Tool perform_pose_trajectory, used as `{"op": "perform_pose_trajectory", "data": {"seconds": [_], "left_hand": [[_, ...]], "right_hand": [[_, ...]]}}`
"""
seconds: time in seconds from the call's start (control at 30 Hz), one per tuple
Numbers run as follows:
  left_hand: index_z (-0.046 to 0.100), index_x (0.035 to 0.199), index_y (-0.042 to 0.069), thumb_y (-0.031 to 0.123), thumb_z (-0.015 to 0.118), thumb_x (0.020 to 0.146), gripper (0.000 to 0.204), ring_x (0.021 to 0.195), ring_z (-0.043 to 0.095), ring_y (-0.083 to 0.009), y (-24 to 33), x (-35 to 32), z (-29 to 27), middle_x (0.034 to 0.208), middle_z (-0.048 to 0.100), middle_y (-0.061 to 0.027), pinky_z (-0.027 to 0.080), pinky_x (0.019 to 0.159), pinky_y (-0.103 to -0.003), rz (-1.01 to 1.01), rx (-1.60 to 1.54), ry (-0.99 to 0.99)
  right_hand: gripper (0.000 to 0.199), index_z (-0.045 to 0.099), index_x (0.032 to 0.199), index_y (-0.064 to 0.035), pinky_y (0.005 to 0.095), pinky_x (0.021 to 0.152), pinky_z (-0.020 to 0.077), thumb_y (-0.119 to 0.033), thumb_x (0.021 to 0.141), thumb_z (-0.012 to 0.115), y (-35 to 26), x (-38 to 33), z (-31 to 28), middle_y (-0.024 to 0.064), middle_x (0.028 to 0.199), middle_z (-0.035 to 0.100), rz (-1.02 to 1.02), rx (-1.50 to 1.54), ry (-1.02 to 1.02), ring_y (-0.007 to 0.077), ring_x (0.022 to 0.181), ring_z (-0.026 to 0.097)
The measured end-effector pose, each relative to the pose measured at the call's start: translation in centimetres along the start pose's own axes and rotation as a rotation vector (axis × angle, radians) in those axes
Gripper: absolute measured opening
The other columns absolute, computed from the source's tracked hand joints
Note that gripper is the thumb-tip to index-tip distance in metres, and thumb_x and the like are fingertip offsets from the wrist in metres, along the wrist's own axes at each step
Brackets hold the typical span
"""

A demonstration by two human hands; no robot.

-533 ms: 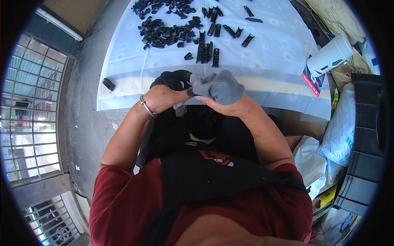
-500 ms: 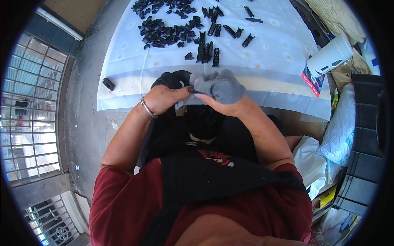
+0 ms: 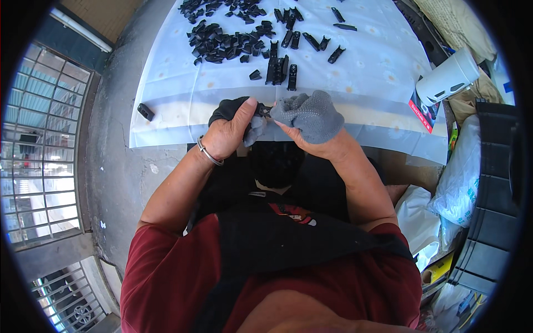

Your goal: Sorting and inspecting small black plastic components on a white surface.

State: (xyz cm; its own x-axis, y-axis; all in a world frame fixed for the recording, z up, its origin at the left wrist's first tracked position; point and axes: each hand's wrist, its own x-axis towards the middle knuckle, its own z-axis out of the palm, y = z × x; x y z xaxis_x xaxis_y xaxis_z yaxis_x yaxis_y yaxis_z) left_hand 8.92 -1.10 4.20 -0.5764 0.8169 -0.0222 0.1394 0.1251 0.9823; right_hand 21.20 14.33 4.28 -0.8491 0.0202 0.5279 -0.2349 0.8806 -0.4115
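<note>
A grey glove [image 3: 311, 114] is worn on the right hand [image 3: 313, 125], raised just over the near edge of the bench [image 3: 166, 119], which is covered by a pale sheet. The glove cuff is pinched by the left hand [image 3: 227, 136], thumb on top, fingers curled shut over dark fabric, possibly a second glove; what lies between the hands is too small to tell. The right grip looks pressed together inside the glove, though its exact state cannot be told. Both forearms are angled inward, elbows out, wrists bent toward each other; a bangle [image 3: 208, 155] is seen on the left wrist. Likely risks: the cuff slipping from the pinch if pulled unevenly, or the knit snagging. Black clips [image 3: 222, 41] are heaped toward the far edge; one stray piece [image 3: 145, 111] sits off the left edge.
</note>
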Motion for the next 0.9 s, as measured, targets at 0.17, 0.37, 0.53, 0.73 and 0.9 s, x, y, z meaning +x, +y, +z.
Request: {"op": "perform_pose_trajectory", "data": {"seconds": [0.17,0.37,0.53,0.73,0.9], "left_hand": [[0.055,0.072,0.000,0.019,0.042,0.090,0.029,0.055,0.053,-0.0322,0.9,0.0,1.7,0.060,0.054,-0.0170,0.041,0.052,-0.037,0.456,0.505,0.208],[0.056,0.072,0.001,0.022,0.041,0.089,0.031,0.066,0.054,-0.0386,0.9,-0.8,-0.4,0.068,0.056,-0.0212,0.042,0.059,-0.042,0.196,0.488,0.001],[0.060,0.086,0.005,0.034,0.051,0.083,0.030,0.072,0.058,-0.0337,1.1,2.9,-2.3,0.079,0.060,-0.0176,0.046,0.065,-0.040,0.229,1.062,0.111],[0.061,0.091,0.008,0.027,0.057,0.079,0.023,0.076,0.059,-0.0310,-0.7,8.0,-1.5,0.089,0.060,-0.0141,0.047,0.066,-0.037,0.305,1.144,0.214],[0.058,0.091,0.008,0.020,0.060,0.077,0.018,0.069,0.059,-0.0314,-0.8,6.2,-1.6,0.080,0.062,-0.0148,0.048,0.064,-0.036,0.305,1.009,0.183]], "right_hand": [[0.018,0.064,0.090,-0.0126,0.0321,0.071,0.0455,-0.017,0.073,0.062,-0.5,-0.1,1.4,0.0048,0.086,0.063,-0.147,-0.149,0.076,0.0230,0.081,0.058],[0.019,0.064,0.082,-0.0062,0.0365,0.067,0.0458,-0.024,0.077,0.059,-1.8,0.9,0.5,0.0113,0.078,0.061,0.029,0.162,-0.123,0.0297,0.075,0.057],[0.028,0.064,0.086,-0.0057,0.0384,0.068,0.0458,-0.032,0.077,0.059,2.3,1.7,-0.3,0.0137,0.078,0.061,0.298,-0.150,-0.194,0.0317,0.073,0.057],[0.025,0.064,0.090,-0.0062,0.0404,0.074,0.0447,-0.027,0.078,0.057,3.6,2.2,1.4,0.0137,0.088,0.060,0.269,-0.386,-0.029,0.0321,0.083,0.056],[0.024,0.060,0.097,-0.0067,0.0400,0.074,0.0443,-0.011,0.074,0.057,4.7,0.6,0.5,0.0115,0.086,0.060,0.228,-0.332,0.173,0.0302,0.084,0.056]]}}
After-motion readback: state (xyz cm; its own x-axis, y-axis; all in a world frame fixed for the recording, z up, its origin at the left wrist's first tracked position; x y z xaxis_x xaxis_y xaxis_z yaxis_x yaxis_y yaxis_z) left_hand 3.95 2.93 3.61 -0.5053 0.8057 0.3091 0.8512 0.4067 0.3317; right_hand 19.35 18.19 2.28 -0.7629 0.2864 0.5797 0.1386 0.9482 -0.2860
